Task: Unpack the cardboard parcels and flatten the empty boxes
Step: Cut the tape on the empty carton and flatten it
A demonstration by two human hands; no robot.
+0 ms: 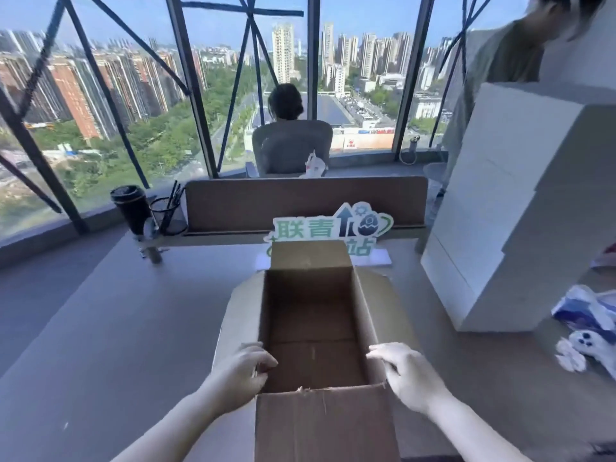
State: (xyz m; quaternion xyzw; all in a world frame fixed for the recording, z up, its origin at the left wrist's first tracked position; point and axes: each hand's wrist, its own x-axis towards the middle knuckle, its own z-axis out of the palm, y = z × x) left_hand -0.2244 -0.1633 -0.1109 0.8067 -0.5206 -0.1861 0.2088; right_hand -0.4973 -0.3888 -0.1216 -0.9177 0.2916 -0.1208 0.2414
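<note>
An open brown cardboard box (310, 331) stands on the grey table (116, 328) right in front of me, its four flaps spread outward and its inside empty. My left hand (243, 371) grips the box's left rim near the front corner, fingers curled over the edge. On the right rim, my right hand (406, 375) rests with its fingers bent over the edge. The near flap hangs down toward me.
A tall stack of white boxes (506, 201) stands at the right. Blue-and-white packets and a white toy (590, 328) lie right of it. A green sign (330, 228), a brown desk divider (300, 201), a black cup (130, 208) and a pen holder (168, 216) sit behind. Two other people are nearby.
</note>
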